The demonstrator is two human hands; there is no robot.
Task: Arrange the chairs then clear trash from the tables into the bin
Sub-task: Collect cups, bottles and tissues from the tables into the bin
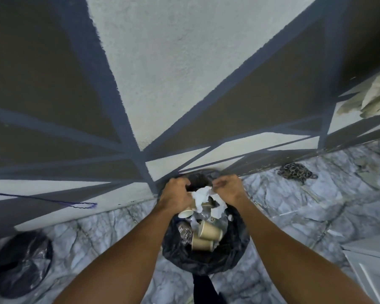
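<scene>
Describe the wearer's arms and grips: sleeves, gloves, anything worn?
The left forearm and right forearm are bare down to the frame's lower edge, with no sleeves in view. The left grip and right grip are ungloved. No watch, band or ring shows, though slight blur softens fine detail.

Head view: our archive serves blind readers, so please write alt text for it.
The left hand and right hand grip crumpled white paper over a black-bagged bin holding brown paper cups, on a marble floor against a painted wall.
</scene>
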